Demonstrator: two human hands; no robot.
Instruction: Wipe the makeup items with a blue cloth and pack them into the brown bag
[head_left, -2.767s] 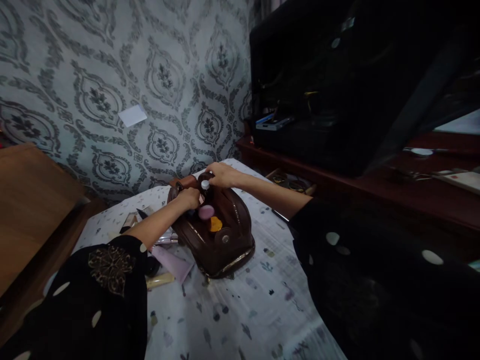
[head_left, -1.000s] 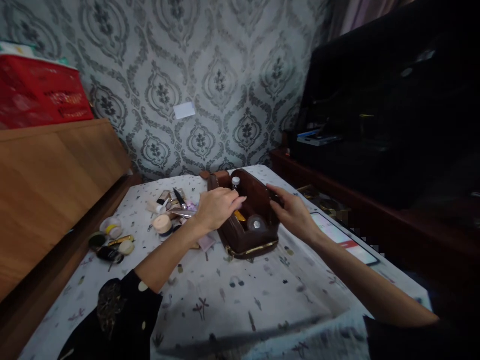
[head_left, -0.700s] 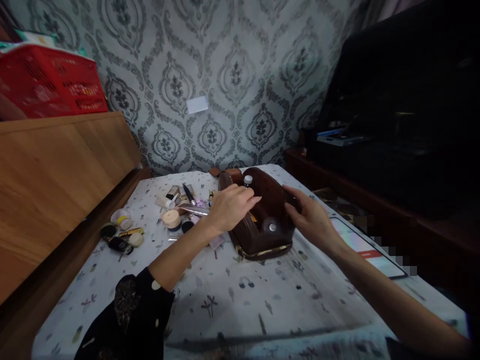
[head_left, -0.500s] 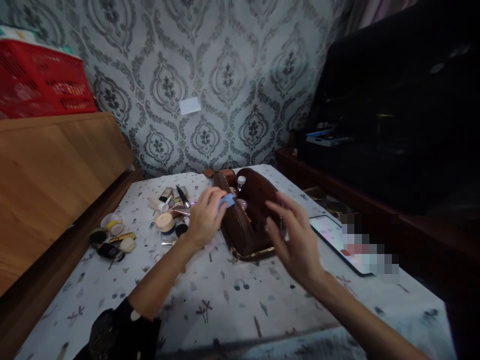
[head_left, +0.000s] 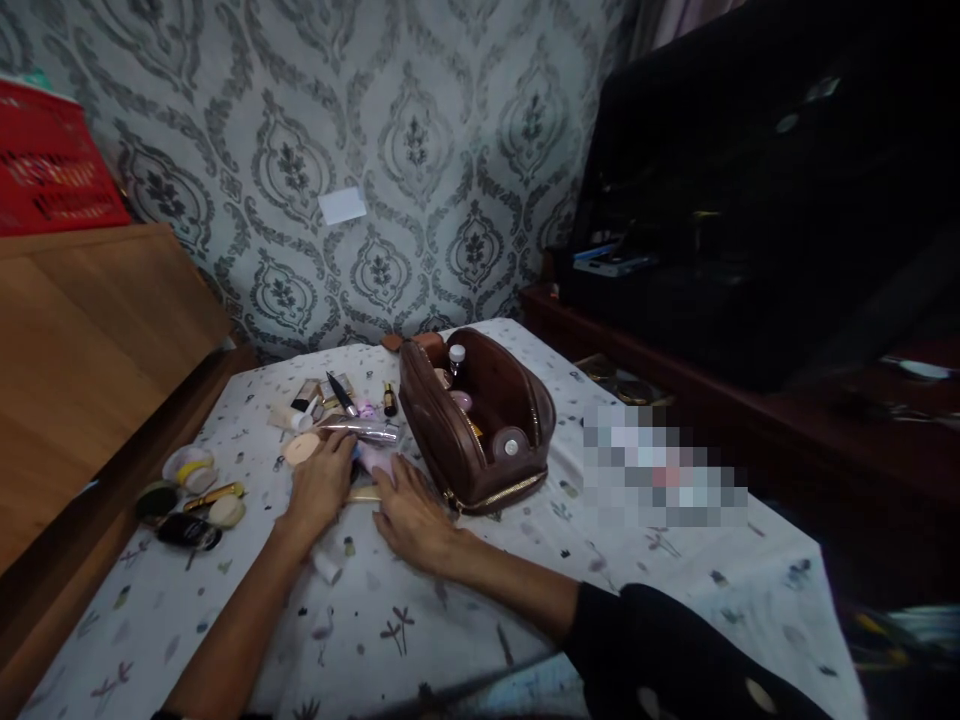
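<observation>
Low over the cosmetics on the cloth, my left hand [head_left: 322,482] is closed, with a bit of a small blue item [head_left: 356,453] showing at its fingertips; most of that item is hidden. My right hand [head_left: 414,518] lies beside it, fingers apart, touching or just by a pale pink item [head_left: 377,459]. Just behind the hands lies a shiny pinkish tube [head_left: 364,430], and a round beige-topped jar [head_left: 301,448] sits left of my fingers. The brown makeup bag [head_left: 442,440] stands unzipped to the right, holding a white-capped bottle [head_left: 457,356] and a round container [head_left: 510,444].
A black pointed tube [head_left: 342,394] and a small dark bottle [head_left: 389,399] lie behind the hands. More cosmetics, including a black bottle [head_left: 189,532], are at the left. A wooden panel [head_left: 97,340] borders the left side, with a red basket [head_left: 56,160] above it.
My left hand has moved left and down from the bag to the cosmetics, with the blue item. My right hand has left the bag's right side and come over beside it. The view has shifted.
</observation>
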